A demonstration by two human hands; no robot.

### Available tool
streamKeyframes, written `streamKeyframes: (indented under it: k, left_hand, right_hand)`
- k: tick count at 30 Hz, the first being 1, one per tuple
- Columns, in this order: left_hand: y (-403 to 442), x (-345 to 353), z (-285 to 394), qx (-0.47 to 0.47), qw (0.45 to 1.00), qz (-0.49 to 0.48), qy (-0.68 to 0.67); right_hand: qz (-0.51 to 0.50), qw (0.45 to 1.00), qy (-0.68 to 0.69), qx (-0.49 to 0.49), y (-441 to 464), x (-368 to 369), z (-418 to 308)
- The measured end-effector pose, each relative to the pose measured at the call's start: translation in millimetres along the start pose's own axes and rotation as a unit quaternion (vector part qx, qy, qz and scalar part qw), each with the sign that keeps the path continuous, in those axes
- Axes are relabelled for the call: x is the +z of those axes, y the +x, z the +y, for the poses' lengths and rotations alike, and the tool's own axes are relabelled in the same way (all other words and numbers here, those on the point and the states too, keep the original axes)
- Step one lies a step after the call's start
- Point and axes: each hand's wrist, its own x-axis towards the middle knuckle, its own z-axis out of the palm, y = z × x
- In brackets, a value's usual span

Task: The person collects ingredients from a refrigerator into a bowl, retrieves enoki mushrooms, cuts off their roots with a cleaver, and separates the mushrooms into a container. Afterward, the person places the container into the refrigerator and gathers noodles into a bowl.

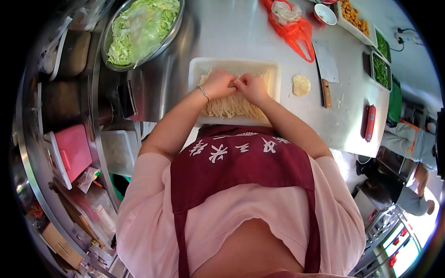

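Note:
A white plastic tray point(276, 92) on the steel counter holds a layer of long, pale enoki mushrooms point(232, 107). Over the middle of it, my left hand point(219, 85), with a bracelet at the wrist, is closed among the strands. My right hand point(251, 88) pinches right beside it, and the fingertips of both hands meet. The enoki between the fingers are mostly hidden by the hands. A pale round slice point(301, 85) lies on the counter right of the tray.
A steel bowl point(180, 28) of shredded cabbage stands at back left. To the right lie a cleaver point(326, 69), a red plastic bag point(296, 34) and a red-wrapped sausage point(370, 123). Farther back are a small bowl point(325, 15) and trays of chopped greens point(381, 69). Shelves line the left.

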Motion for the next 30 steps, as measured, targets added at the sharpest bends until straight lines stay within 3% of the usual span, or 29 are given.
streamKeyframes:
  k: [4, 7, 9, 10, 12, 13, 15, 18, 22, 24, 25, 27, 30]
  left_hand:
    - [-1.2, -4.0, -5.3, -0.043, 0.998, -0.026, -0.039]
    - [-11.0, -26.1, 5.0, -0.079, 0.989, -0.008, -0.123]
    - [-22.3, -32.8, 4.6, 0.016, 0.988, 0.107, -0.111]
    - [-30.2, -38.5, 4.5, 0.013, 0.988, 0.107, -0.110]
    - [-42.4, -49.0, 4.1, -0.085, 0.990, 0.109, 0.031]
    - [-42.9, -47.1, 3.7, -0.086, 0.990, 0.110, 0.033]
    - [-43.0, -36.4, 4.2, -0.190, 0.981, 0.033, 0.027]
    - [-31.1, -30.0, -4.0, -0.226, 0.974, -0.033, -0.002]
    - [-25.0, -17.9, -18.5, -0.234, 0.972, -0.036, -0.013]
    - [-24.3, -14.2, -23.5, -0.193, 0.969, -0.067, -0.141]
    - [-26.4, -14.4, -22.7, -0.192, 0.969, -0.067, -0.142]
    - [-32.1, -14.1, -20.6, -0.202, 0.945, -0.035, -0.254]
    - [-35.8, -3.7, -28.9, -0.168, 0.954, -0.005, -0.250]
  right_hand:
    - [-0.042, 0.999, 0.018, -0.011, 6.0, -7.0, 20.1]
    - [-0.047, 0.993, -0.098, -0.050, -3.9, -26.3, 19.5]
    - [0.027, 0.971, -0.209, -0.109, -17.5, -37.9, 9.0]
    - [0.026, 0.971, -0.208, -0.112, -19.3, -41.6, 0.6]
    - [0.092, 0.963, -0.186, -0.174, -19.5, -44.1, -15.1]
    - [0.091, 0.963, -0.184, -0.176, -15.0, -38.5, -18.6]
    - [-0.052, 0.982, -0.101, -0.150, -3.8, -19.0, -26.1]
    - [-0.039, 0.971, -0.188, -0.142, 2.2, 9.0, -29.2]
    - [-0.088, 0.960, -0.241, -0.109, 21.6, 9.7, -14.6]
    - [-0.124, 0.955, -0.252, -0.094, 28.6, -4.2, -8.5]
    - [-0.160, 0.948, -0.263, -0.077, 29.8, -9.6, -9.3]
    - [-0.130, 0.957, -0.248, -0.077, 24.1, -12.1, -9.0]
    - [-0.093, 0.966, -0.229, -0.078, 18.6, -11.5, -19.0]
